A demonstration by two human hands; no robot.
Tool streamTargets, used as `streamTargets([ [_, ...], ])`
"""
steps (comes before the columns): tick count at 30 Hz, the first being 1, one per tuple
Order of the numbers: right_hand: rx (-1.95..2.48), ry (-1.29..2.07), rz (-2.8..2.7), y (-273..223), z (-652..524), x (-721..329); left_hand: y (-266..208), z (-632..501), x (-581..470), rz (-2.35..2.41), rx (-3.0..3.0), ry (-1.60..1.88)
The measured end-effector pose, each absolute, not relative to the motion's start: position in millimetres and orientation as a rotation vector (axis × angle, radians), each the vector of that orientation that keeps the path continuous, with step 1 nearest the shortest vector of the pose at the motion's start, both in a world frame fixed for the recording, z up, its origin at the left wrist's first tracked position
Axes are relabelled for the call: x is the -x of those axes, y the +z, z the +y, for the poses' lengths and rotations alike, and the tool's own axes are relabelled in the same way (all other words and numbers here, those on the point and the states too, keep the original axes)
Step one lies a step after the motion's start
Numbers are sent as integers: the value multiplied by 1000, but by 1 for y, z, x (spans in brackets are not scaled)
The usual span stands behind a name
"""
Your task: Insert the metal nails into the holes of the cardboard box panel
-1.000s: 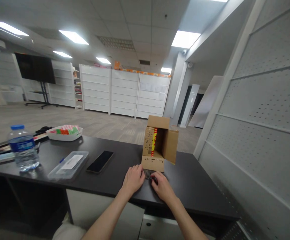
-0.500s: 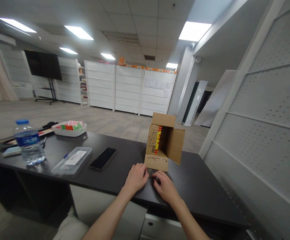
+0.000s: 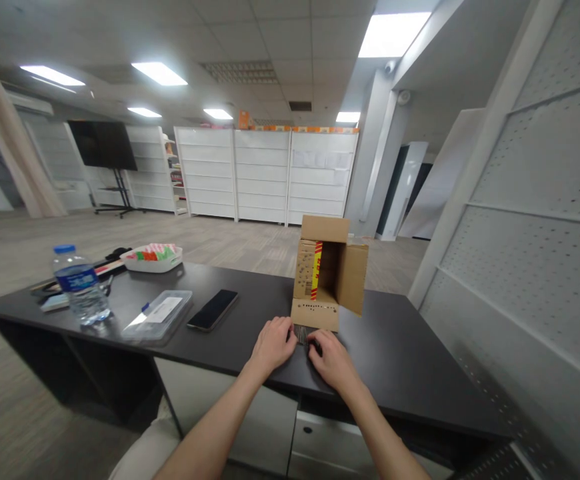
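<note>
A small row of thin, grey metal pieces (image 3: 301,335), too fine to name surely, lies on the desk just in front of the cardboard box (image 3: 307,273). My left hand (image 3: 273,342) rests at the left side of this row, fingers curled and pressed together. On the other side, my right hand (image 3: 331,355) bends its thumb and fingers close against the row. What either hand pinches is hidden. The box stands with its opening towards me and its flaps spread; small holes or dark dots mark the front flap and the left side.
Left on the dark desk (image 3: 400,360) are a black phone (image 3: 213,310), a clear plastic case (image 3: 160,317), a water bottle (image 3: 81,287) and a white tray (image 3: 155,265) with colourful packets. A perforated white panel (image 3: 535,253) rises along the right side.
My view has shifted slightly, so the desk and its things appear a little moved. Both hands keep nearly the same place beside the metal pieces.
</note>
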State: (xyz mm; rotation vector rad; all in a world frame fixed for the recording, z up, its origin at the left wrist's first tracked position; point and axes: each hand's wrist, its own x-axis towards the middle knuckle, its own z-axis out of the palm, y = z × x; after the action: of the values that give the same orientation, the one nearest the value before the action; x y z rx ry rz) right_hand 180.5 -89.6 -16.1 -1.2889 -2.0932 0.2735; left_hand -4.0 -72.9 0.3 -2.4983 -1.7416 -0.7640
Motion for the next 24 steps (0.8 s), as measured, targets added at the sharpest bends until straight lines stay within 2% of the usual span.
streamTargets([
  [10, 1329, 179, -2066, -22, -85, -178, 4, -73, 5, -1795, 2478, -740],
  [24, 1324, 215, -2064, -19, -89, -179, -2, -71, 4, -1748, 2534, -806],
])
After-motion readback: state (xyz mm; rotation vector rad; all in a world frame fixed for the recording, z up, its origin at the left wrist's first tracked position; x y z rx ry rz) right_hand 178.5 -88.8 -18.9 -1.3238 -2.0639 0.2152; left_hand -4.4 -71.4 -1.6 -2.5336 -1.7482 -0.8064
